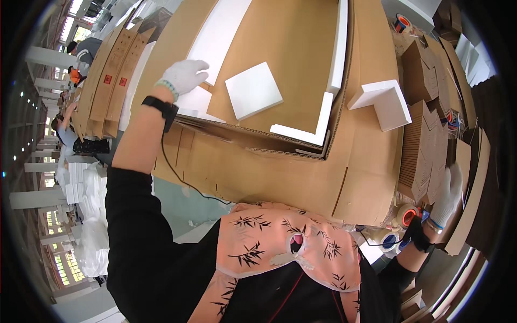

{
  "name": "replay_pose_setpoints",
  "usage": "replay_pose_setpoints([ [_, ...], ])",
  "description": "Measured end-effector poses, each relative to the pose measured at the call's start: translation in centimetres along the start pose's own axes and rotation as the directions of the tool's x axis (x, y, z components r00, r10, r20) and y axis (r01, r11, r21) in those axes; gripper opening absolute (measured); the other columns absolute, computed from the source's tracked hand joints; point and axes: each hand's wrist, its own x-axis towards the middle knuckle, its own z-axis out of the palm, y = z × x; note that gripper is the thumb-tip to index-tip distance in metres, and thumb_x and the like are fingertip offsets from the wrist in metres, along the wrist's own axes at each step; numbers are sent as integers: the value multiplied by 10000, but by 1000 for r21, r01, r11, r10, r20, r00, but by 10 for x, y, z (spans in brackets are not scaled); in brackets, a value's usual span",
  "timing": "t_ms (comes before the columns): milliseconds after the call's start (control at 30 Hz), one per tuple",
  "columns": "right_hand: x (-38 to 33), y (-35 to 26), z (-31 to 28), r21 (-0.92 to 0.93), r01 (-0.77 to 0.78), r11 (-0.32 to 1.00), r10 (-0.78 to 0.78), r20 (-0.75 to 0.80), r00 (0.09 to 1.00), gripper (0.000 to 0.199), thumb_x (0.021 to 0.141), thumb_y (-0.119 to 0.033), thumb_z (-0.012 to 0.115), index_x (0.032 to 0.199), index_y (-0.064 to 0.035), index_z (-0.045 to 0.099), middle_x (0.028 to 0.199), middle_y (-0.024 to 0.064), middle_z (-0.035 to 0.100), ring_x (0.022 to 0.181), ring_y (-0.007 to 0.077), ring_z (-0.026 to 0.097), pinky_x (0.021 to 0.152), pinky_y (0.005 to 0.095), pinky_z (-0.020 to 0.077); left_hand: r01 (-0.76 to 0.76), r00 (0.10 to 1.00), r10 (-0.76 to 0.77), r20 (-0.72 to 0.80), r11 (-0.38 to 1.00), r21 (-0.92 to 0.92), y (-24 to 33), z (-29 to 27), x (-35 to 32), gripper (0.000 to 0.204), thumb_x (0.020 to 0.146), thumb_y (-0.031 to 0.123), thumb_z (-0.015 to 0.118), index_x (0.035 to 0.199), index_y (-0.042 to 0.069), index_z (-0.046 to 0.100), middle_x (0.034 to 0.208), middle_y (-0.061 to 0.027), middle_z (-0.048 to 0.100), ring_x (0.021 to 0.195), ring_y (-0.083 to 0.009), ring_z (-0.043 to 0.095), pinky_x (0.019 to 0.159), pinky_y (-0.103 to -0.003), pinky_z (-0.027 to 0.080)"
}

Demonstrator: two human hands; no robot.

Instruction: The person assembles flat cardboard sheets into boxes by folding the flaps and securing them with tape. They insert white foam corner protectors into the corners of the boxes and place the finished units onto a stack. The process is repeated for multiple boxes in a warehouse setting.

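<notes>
Carton (280, 161) lying open and flat across the middle of the view, long axis running from lower left to upper right, open face turned up. Foam strips along its far and right inner walls, one strip (338, 43) upright at the right wall, an L-shaped corner piece (301, 132) at the near right corner. Loose square foam pad (253, 90) flat on the carton floor, tilted slightly. Larger foam sheet (218, 32) further in, towards the far end.

Foam corner block (383, 102) outside the right wall, resting on flattened cardboard. Stack of folded cardboard (425, 156) to the right, tape rolls (406, 215) near its lower edge. Upright flattened boxes (116, 81) at left.

Left hand (186, 75) gloved, arm stretched forward, fingers curled over a foam piece (196, 102) at the carton's left edge, gripping it. Right hand (448, 196) gloved, reaching out to the right, laid against the edge of the cardboard stack; cannot tell whether closed on it
</notes>
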Motion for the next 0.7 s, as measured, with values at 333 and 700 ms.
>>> replay_pose_setpoints([
  [333,-70,-251,67,-14,697,717,-617,453,643,574,781,-74,732,1334,-134,590,1336,118,596,1182,304,585,999,387,471,-163,863,150,482,986,-15,70,62,69,704,740,355,721,1289,-26,500,1148,-231,651,1080,-361,634,931,-433,516],
  [700,-168,-119,19,-501,233,834,-128,234,964,457,872,-116,652,1320,-59,581,1271,178,617,1057,311,641,908,383,512,-246,922,203,331,965,93,65,106,78,1109,652,359,775,1523,9,185,1342,-260,516,1229,-373,553,1000,-443,482],
])
